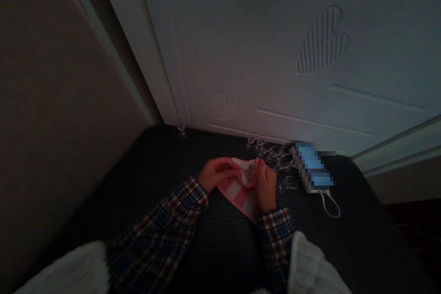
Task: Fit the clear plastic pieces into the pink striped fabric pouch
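A small clear stemmed glass [250,170] is between my two hands, low over the dark tabletop. My left hand [216,173] is closed in a pinch at the glass's left end, apparently on its foot or stem. Beneath and around the glass hangs a pink-and-white checked cloth [237,194]. My right hand [266,186] is closed on this cloth and presses a fold of it at the glass's rim; the fingertips are hidden. Just beyond my right hand stand several similar clear glasses [275,151], close together. Another glass [289,183] is nearer, to the right.
One glass [181,127] stands alone at the table's back left. On the right a phone-like device [314,165] with a lit, pixelated screen and a white loop strap [330,204] rests on the dark table [144,206]. A white panel with heart reliefs [241,55] rises behind. The light is dim.
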`<state>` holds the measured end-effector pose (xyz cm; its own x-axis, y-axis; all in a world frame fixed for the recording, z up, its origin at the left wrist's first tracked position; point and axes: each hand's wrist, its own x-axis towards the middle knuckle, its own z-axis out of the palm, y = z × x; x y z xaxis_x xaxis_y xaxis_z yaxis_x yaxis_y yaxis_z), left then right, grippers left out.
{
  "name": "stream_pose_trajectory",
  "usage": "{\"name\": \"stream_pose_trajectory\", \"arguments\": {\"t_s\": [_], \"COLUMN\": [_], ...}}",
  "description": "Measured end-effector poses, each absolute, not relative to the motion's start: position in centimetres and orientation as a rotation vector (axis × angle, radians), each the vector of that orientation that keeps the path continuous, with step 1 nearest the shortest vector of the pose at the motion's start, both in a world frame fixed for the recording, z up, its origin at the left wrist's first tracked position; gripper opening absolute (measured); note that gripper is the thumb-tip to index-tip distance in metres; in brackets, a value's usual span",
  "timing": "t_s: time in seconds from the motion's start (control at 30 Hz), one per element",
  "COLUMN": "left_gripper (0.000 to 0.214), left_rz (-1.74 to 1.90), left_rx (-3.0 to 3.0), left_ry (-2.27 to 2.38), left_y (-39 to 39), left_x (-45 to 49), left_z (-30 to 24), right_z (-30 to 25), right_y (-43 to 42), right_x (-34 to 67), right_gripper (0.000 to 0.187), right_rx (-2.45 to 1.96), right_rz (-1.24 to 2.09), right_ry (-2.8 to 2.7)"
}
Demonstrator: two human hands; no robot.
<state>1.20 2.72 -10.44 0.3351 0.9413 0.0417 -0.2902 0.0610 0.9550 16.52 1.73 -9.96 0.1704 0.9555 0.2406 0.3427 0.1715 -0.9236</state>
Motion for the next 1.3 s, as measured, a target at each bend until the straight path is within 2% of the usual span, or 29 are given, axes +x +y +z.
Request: {"name": "stream_pose_trajectory", "arguments": {"t_s": [0.37,0.73,1.13,1.3], "left_gripper": [0.022,0.016,0.034,0.038], "left_rz": [1.01,1.03,1.075,1.128], "left_rx": [1.099,1.121,1.158,1.362], "left_ry": [0.759,0.676,0.708,0.792], "left_y": [2.5,2.62,2.54,2.37], "left_x": [1.28,1.18,1.59,1.82], "left_z": [-10.0,-10.36,-9.99,-10.11], "right_z": [-10.04,-9.97,-10.29,-10.23], "right_y": [1.79,1.69,2.09,2.09], "right_x": [16.66,16.56,16.85,16.85], "right_gripper": [0.048,0.047,0.047,0.047], "right_rx": [-1.376,-1.386,-1.415,-1.448], "right_rz": [0.734,0.683,0.666,0.634], "right_ry": [-1.367,-1.404,-1.36,-1.368]}}
